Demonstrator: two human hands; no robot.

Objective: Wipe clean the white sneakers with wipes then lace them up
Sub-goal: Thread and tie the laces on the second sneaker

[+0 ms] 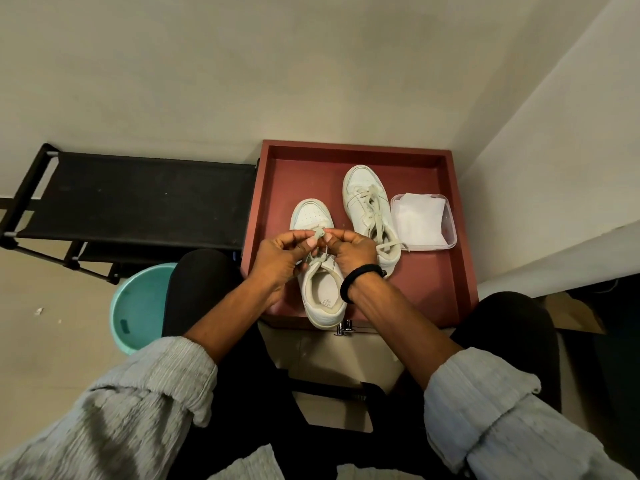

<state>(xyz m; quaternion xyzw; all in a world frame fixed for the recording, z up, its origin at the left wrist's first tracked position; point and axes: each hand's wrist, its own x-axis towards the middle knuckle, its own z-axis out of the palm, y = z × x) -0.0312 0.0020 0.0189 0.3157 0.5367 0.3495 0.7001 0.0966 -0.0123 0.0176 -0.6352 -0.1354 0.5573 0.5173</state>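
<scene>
Two white sneakers stand in a red tray (460, 271). The nearer sneaker (320, 296) points away from me, its heel over the tray's front edge. Above its tongue my left hand (280, 258) and my right hand (349, 249) meet, and each pinches a part of that shoe's pale lace (318, 233). My hands hide the eyelets. The other sneaker (367, 206) lies farther right with its lace threaded and loose ends trailing. A clear plastic box of white wipes (420, 221) sits right of it in the tray.
A black fabric rack (138, 199) stands left of the tray against the wall. A teal bucket (138, 306) sits on the floor at my left knee. White wipes (249, 464) lie on my lap. A wall corner closes the right side.
</scene>
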